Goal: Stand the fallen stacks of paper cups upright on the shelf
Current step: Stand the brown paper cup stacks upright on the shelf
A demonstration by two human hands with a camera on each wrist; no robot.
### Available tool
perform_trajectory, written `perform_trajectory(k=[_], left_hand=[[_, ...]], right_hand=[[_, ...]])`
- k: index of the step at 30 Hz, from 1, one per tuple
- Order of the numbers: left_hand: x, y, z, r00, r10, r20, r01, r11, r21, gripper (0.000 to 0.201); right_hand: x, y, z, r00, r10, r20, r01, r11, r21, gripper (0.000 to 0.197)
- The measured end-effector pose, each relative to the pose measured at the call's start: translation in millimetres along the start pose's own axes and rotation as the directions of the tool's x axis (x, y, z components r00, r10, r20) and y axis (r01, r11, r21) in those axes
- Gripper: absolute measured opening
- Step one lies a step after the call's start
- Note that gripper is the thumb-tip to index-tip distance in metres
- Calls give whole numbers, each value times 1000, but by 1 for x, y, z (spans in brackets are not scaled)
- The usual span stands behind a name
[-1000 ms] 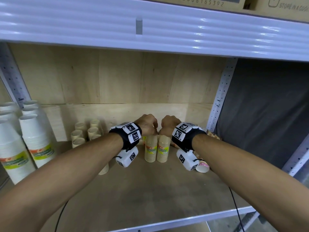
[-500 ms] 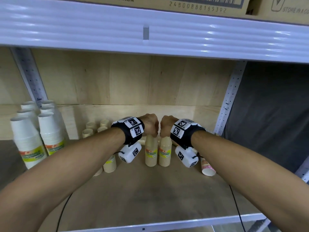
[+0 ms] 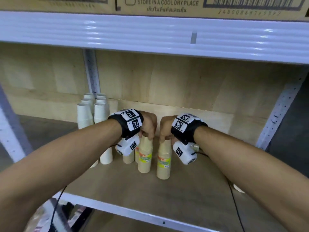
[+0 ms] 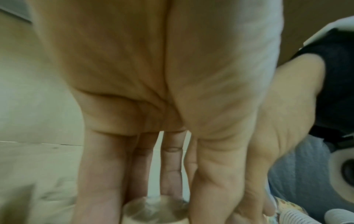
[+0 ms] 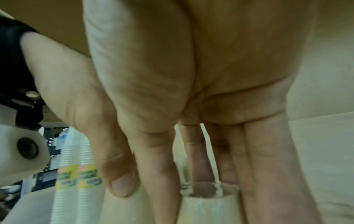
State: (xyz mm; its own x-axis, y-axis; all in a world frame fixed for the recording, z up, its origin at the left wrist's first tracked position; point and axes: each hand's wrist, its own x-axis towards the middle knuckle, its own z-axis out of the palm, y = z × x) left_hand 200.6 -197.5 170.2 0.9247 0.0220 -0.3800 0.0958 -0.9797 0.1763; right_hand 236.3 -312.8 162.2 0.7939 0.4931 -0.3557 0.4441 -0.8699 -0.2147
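Your left hand (image 3: 148, 125) and right hand (image 3: 166, 127) each grasp an upright kraft cup stack's top; next, set both down squarely on the shelf (image 3: 192, 195), then let go

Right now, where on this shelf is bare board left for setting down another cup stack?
Bare board lies in front of the two brown stacks, out to the shelf's front edge. Crowded: the left, with white stacks and more brown cups behind the left hand. A fallen stack lies behind the right hand.
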Motion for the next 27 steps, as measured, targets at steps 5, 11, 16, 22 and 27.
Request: perform_trajectory(k=[5,11,16,22,27], left_hand=[[-23,-37,1,1000,-28,-7,28,999,-43,16],[-38,-69,8,993,-94,-73,88,992,-87,27],[-42,-79,15,987,-118,-108,110,990,-84,25],[-38,-86,24,984,-117,-135,105,990,-94,24],[-36,-89,25,983,-104,-150,88,990,-109,19]], right_hand=[[1,-39,7,993,-113,-21,114,993,39,18],[-2,-67,17,971,-222,-84,231,967,110,3],[3,-75,25,960,-255,-115,269,954,133,19],[5,-80,31,961,-247,-124,258,963,78,22],[9,-79,32,952,-254,-169,266,962,56,29]])
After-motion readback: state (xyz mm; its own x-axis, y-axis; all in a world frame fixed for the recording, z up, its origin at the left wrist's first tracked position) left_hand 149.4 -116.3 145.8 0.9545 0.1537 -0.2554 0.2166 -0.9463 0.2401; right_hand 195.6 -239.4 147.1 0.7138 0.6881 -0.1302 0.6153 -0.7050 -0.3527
